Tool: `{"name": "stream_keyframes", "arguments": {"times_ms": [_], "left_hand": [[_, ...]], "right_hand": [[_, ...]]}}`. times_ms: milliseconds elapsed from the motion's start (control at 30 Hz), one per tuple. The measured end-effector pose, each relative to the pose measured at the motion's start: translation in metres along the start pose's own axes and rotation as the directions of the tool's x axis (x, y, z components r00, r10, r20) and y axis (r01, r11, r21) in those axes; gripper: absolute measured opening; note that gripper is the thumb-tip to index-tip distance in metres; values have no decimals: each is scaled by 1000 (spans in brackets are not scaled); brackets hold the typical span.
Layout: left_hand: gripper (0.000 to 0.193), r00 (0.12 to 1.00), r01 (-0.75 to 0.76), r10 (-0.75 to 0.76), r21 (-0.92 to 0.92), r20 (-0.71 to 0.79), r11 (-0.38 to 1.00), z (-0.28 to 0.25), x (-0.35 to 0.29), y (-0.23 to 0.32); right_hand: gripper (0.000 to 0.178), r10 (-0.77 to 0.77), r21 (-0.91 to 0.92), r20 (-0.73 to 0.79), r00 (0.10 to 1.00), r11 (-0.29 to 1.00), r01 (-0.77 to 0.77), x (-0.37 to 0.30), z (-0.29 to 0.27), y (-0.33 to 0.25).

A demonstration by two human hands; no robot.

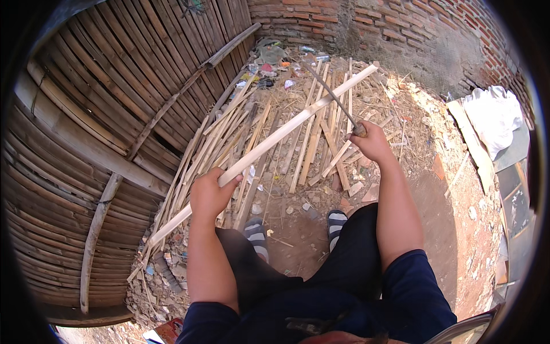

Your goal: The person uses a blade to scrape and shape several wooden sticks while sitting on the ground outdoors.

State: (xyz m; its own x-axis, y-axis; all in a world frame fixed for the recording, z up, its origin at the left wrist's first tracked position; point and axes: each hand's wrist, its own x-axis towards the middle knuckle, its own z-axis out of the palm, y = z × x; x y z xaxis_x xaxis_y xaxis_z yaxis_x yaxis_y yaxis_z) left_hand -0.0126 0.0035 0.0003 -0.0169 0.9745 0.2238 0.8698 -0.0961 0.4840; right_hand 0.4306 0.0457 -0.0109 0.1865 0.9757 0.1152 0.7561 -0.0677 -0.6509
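Note:
My left hand (209,192) is closed round a long pale wooden strip (275,139), which slants from the lower left up to the far right. In my right hand (372,143) is the wooden handle of a machete (344,108), its long, narrow dark blade pointing up and to the left. Near the strip's far end the blade crosses it; whether the two touch I cannot tell. Beneath them, many loose wooden strips (312,152) lie on the littered ground, most of them running away from me.
A bamboo slat wall (114,80) stands close on the left, with a brick wall (389,28) at the back. Plastic litter (272,69) lies in the far corner. A white sack (491,114) and a leaning board (470,143) are at the right. My sandalled feet (336,226) are below.

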Motion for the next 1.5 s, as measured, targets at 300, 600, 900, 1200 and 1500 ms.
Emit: {"name": "stream_keyframes", "arguments": {"times_ms": [300,600,900,1200,1500], "left_hand": [[46,998,58,-58,-39,-6,998,3,-1,6],[47,1000,-9,9,2,19,1000,3,-3,0],[44,999,3,-4,18,46,1000,-3,-1,5],[43,999,-9,8,14,42,1000,7,-2,5],[44,1000,-1,1,33,18,999,3,0,-3]], "right_hand": [[43,-118,-63,90,989,990,124,-19,10,-36],[32,-307,-126,371,876,919,375,-33,38,-79],[53,95,85,-77,992,992,-88,3,4,16],[38,-207,-142,315,926,955,261,-30,27,-67],[41,-65,-49,164,984,996,74,-7,14,-28]]}}
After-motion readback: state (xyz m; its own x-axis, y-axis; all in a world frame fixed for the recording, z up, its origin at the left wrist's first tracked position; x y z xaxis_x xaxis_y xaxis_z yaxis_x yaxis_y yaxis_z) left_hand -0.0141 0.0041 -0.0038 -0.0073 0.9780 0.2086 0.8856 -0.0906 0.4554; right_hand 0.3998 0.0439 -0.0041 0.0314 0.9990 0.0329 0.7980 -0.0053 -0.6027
